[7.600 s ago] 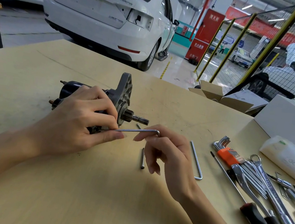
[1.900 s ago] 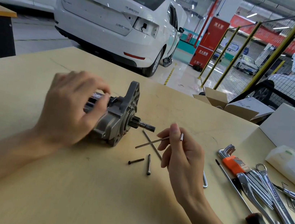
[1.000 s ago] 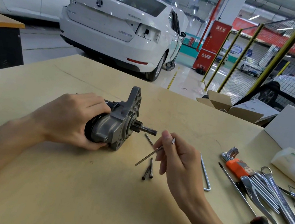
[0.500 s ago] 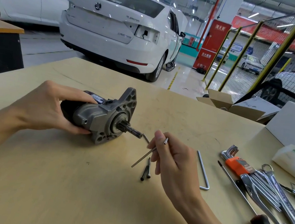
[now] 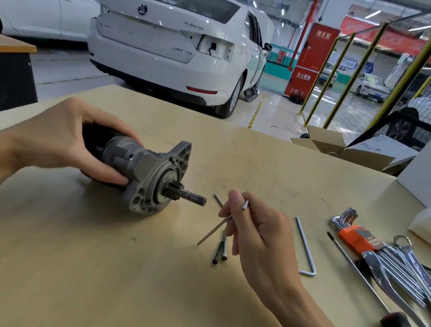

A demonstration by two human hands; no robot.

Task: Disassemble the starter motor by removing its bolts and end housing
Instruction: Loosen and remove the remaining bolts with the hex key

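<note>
Two loose bolts (image 5: 221,249) lie on the counter (image 5: 110,273) beside the right hand (image 5: 254,235), which pinches a third long bolt (image 5: 221,223). The left hand (image 5: 73,140) grips the starter motor (image 5: 141,172) — set this bolt beside the others, then draw the end housing (image 5: 160,180) straight off.

There is only one view, from a camera on the person's head, so nothing is shared with a second one. It looks forward and down across the table (image 5: 83,269) from close in, wide enough to bend the edges. The left hand (image 5: 60,136) and right hand (image 5: 257,233) sit near the lens, the motor (image 5: 141,169) between them. Beyond the far edge it faces a white car (image 5: 170,40), perhaps in a workshop bay.
</note>
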